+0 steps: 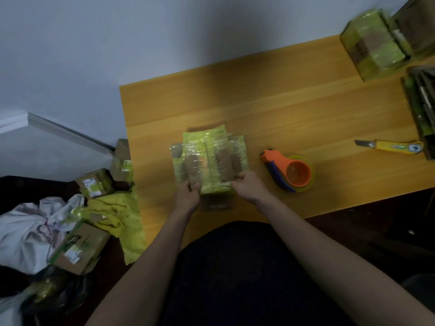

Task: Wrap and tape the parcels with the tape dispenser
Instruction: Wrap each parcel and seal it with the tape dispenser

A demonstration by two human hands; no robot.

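Observation:
A brown cardboard parcel [209, 158] banded with yellow-green tape lies on the wooden table [294, 109] in front of me. My left hand [187, 196] grips its near left edge, thumb on top. My right hand [249, 187] pinches the near right edge. The orange tape dispenser [288, 171], loaded with a yellow-green roll, lies on the table just right of the parcel, a short way from my right hand.
A yellow utility knife [390, 146] lies at the right. A taped parcel [374, 47] and flat card stacks [421, 102] sit at the far right. On the floor at left are several boxes [80, 249], yellow wrap [120, 220] and a white cloth [28, 231].

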